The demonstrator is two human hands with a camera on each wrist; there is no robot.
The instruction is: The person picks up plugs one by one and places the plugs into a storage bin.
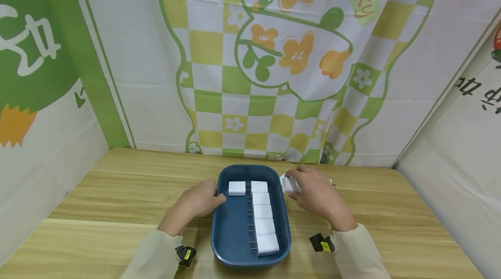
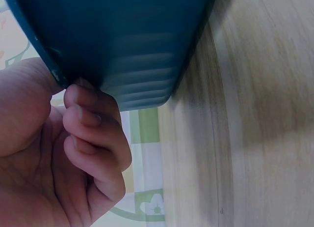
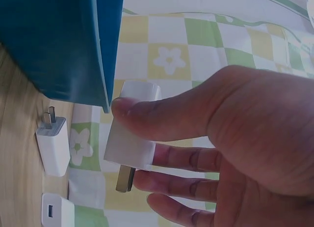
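Observation:
A dark blue tray (image 1: 231,231) stands on the wooden table in the head view. My left hand (image 1: 197,198) pinches its left rim, thumb over the edge and fingers (image 2: 93,97) curled against the outer wall. Just outside the right rim, my right hand (image 1: 317,192) holds a white charger (image 3: 130,151) between thumb and fingers; its metal prongs (image 3: 125,179) point away from the tray in the right wrist view. Inside the tray, several white chargers (image 1: 262,212) form a column along the right side, prongs facing left. One more charger (image 1: 236,188) lies at the upper left.
In the right wrist view, a charger (image 3: 54,148) with its prongs up and another charger (image 3: 58,212) showing its USB port are on the table beyond the tray. A patterned curtain (image 1: 211,109) hangs along the table's back edge.

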